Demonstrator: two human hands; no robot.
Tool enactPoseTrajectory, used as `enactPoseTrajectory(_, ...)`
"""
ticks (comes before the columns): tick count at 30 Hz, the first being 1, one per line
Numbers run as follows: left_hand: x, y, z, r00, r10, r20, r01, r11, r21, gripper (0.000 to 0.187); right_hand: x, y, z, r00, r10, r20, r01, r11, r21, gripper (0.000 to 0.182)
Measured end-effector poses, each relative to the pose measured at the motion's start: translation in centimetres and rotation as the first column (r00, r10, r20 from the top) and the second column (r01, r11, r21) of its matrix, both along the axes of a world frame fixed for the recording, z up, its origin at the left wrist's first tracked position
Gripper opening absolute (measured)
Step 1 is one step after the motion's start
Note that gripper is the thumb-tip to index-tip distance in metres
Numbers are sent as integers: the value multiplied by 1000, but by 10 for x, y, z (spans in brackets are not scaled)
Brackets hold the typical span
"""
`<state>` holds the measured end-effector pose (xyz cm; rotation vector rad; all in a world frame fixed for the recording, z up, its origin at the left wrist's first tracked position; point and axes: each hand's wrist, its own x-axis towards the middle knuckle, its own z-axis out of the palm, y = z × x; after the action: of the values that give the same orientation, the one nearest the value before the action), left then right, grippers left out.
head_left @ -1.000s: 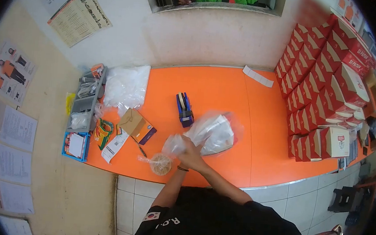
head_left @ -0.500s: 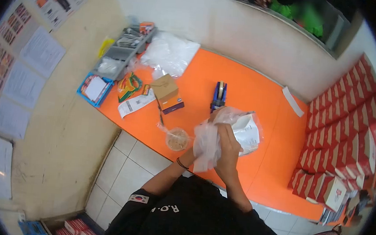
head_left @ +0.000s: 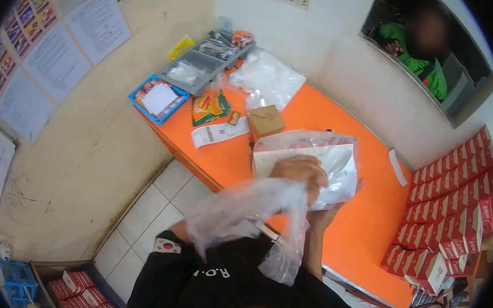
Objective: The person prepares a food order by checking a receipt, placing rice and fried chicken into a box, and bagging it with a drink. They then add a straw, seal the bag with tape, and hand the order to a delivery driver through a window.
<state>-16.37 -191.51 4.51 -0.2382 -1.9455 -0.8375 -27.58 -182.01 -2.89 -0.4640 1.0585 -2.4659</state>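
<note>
My left hand (head_left: pixel 302 171) is closed at the near side of a white package in clear plastic (head_left: pixel 338 161). A thin translucent bag (head_left: pixel 248 200) hangs loosely over my left forearm and below that hand. My right hand (head_left: pixel 325 218) grips the package from below and from its right side, with fingertips showing at its edge. The package is tilted above the orange table (head_left: pixel 361 244). Just behind it stands a small brown box (head_left: pixel 266 121). The cup and the tape dispenser are hidden.
A grey cutlery tray (head_left: pixel 204 61), a blue basket (head_left: pixel 161 98), a yellow-green packet (head_left: pixel 209 107), a receipt (head_left: pixel 219 133) and plastic bags (head_left: pixel 267 77) lie at the back left. Stacked red-white boxes (head_left: pixel 450 210) stand at right. A person in green (head_left: pixel 435 79) is beyond the window.
The package has been raised and turned towards the left. The translucent bag, bunched between my hands before, now hangs spread over my left forearm. The view has shifted, bringing the person beyond the window into fuller view.
</note>
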Motion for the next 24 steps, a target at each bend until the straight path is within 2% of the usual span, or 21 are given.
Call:
enactPoseTrajectory(1, 18, 0, 0, 993, -14, 118, 15, 1000, -6, 20, 11, -10, -10, 985, 129, 111, -126, 991, -35, 54)
enactPoseTrajectory(2, 40, -2, 9, 992, -6, 128, 7, 1000, -6, 20, 22, -20, -17, 934, 286, 213, -272, 958, -90, 54)
enactPoseTrajectory(3, 60, -7, 20, 971, -46, 233, 74, 991, -112, 18, 39, -30, -26, 847, 454, 276, -426, 891, -157, 54)
enactPoseTrajectory(5, 100, -21, 36, 889, -105, 445, 248, 929, -276, 33, 79, -53, -45, 538, 774, 334, -724, 627, -286, 53)
enactPoseTrajectory(6, 118, -37, 23, 813, -120, 569, 177, 983, -46, 33, 108, -70, -58, 361, 865, 349, -813, 475, -336, 53)
enactPoseTrajectory(7, 133, -56, 11, 720, -168, 674, 68, 983, 173, 34, 134, -78, -71, 188, 908, 375, -859, 337, -386, 54)
enactPoseTrajectory(8, 149, -67, 49, 589, 33, 808, -45, 999, -8, 31, 162, -91, -85, 52, 916, 397, -871, 236, -430, 54)
enactPoseTrajectory(9, 151, -103, 9, 799, 257, 544, -210, 966, -147, 29, 192, -103, -103, -48, 889, 455, -862, 194, -469, 54)
enactPoseTrajectory(10, 164, -140, -5, 744, 142, 652, -201, 979, 16, 31, 224, -116, -124, -123, 828, 547, -828, 218, -516, 55)
enactPoseTrajectory(11, 187, -160, -6, 719, 367, 590, -374, 920, -115, 30, 251, -128, -140, -189, 748, 637, -790, 269, -551, 55)
enactPoseTrajectory(12, 216, -164, 11, 657, 421, 626, -478, 874, -86, 29, 260, -129, -139, -187, 753, 631, -790, 266, -552, 55)
enactPoseTrajectory(13, 241, -162, 27, 586, 465, 663, -575, 815, -63, 28, 269, -126, -139, -414, 848, 331, -655, -25, -755, 58)
enactPoseTrajectory(14, 257, -163, 25, 585, 467, 663, -572, 817, -71, 28, 276, -127, -136, -569, 822, -24, -443, -331, -833, 62)
enactPoseTrajectory(15, 271, -164, 18, 366, 643, 673, -617, 709, -342, 27, 260, -122, -116, -444, 888, 121, -744, -291, -601, 54)
enactPoseTrajectory(16, 281, -164, 14, 137, 788, 600, -589, 552, -591, 26, 245, -117, -105, -271, 941, 201, -823, -119, -555, 54)
enactPoseTrajectory(17, 282, -157, 18, 556, 727, 402, -503, 680, -534, 24, 238, -118, -101, -86, 959, 271, -869, 61, -492, 54)
enactPoseTrajectory(18, 276, -146, 25, 860, 494, 130, -366, 773, -518, 23, 241, -130, -103, -79, 960, 269, -870, 65, -489, 54)
enactPoseTrajectory(20, 254, -129, 24, 802, 444, 400, -21, 691, -723, 19, 243, -154, -117, 34, 979, 203, -914, 113, -389, 55)
enactPoseTrajectory(21, 242, -131, 37, 807, 440, 395, -28, 696, -717, 19, 243, -165, -128, 85, 982, 170, -931, 139, -336, 56)
enactPoseTrajectory(23, 221, -152, 59, 562, 567, 603, 121, 664, -737, 23, 244, -186, -148, 177, 980, 93, -952, 195, -237, 57)
enactPoseTrajectory(24, 218, -180, 58, 562, 563, 606, 118, 670, -733, 23, 246, -195, -152, 217, 975, 52, -956, 223, -192, 58)
